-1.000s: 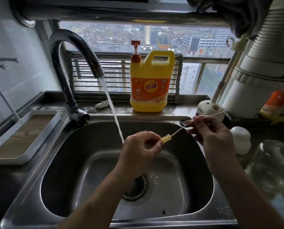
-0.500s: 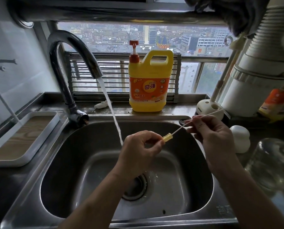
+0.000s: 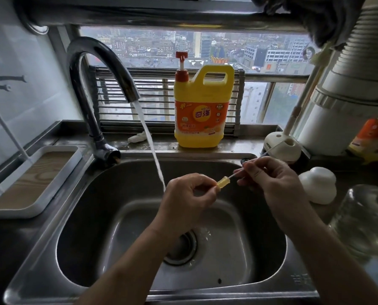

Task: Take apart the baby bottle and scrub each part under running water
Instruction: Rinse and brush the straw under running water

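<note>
Over the steel sink (image 3: 91, 216), my left hand (image 3: 190, 194) pinches a small yellow translucent tube piece (image 3: 223, 183). My right hand (image 3: 269, 183) pinches a thin white straw brush (image 3: 233, 176) whose tip goes into the yellow piece; its handle sticks out behind my fingers. Water runs from the curved tap (image 3: 100, 62) in a stream (image 3: 152, 150) that falls just left of my left hand. A clear glass bottle body (image 3: 366, 219) stands upside down on the counter at the right, with a white rounded part (image 3: 318, 186) beside it.
A yellow detergent jug (image 3: 202, 111) with a red pump stands on the sill behind the sink. A white tray with a wooden base (image 3: 31, 177) sits left of the sink. A white brush holder (image 3: 282, 148) stands at the back right, under a large white duct (image 3: 348, 95).
My right hand has slid a little left along the brush, toward the yellow piece. The left hand and the water stream are as before.
</note>
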